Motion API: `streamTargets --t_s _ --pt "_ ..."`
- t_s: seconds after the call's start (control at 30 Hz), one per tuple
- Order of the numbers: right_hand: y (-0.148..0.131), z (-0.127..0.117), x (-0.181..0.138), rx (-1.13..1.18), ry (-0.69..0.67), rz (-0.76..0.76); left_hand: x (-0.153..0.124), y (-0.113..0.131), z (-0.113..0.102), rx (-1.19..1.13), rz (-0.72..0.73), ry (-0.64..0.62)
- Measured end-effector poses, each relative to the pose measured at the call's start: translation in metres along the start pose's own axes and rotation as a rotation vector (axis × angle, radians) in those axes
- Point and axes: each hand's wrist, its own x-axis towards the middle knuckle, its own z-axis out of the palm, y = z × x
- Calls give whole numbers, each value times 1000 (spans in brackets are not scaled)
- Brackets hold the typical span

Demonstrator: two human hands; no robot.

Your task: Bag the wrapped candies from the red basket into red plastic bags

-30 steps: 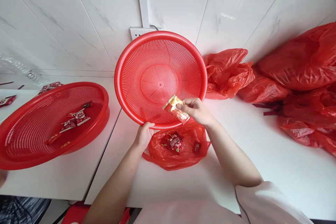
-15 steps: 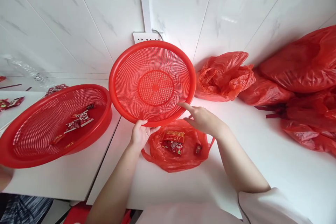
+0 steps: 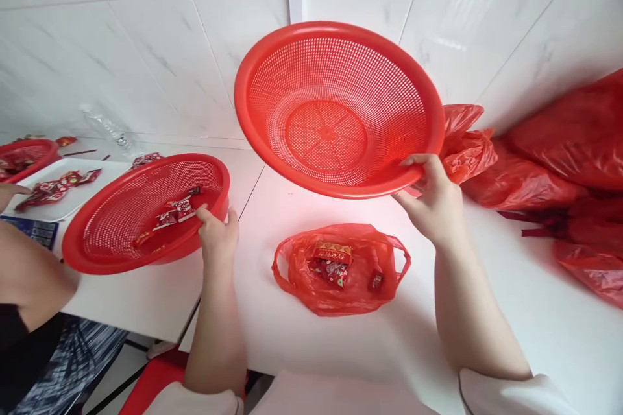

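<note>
My right hand [image 3: 435, 204] grips the near right rim of a red plastic colander [image 3: 326, 133], lifted and tilted toward me with nothing inside. My left hand [image 3: 219, 233] is closed on the right rim of a second red colander [image 3: 90, 243], its thumb over the edge. Several small red snack packets [image 3: 178, 211] lie in that second colander. Between my forearms a red plastic bag [image 3: 360, 298] lies spread open on the table, with a few wrapped snacks [image 3: 333, 262] in it.
Filled red plastic bags [image 3: 559, 149] are piled along the wall at right. On the left, a co-worker's arm [image 3: 32, 272] reaches over a white tray [image 3: 109, 172] of packets. Behind it are another red basket [image 3: 36, 159] and a clear plastic bottle [image 3: 109, 130].
The empty colander has risen and moved right, now in my right hand alone. My left hand has let go of it and taken the left colander's rim. The view has shifted left.
</note>
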Motion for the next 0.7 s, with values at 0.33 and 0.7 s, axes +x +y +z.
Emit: streamTargets --t_s 0.33,0.7 --pt "12 -20 4 -10 89 43 -11 8 19 -103 121 -10" --pt "9 -23 3 -45 144 3 -34 28 42 -329 348 -249"
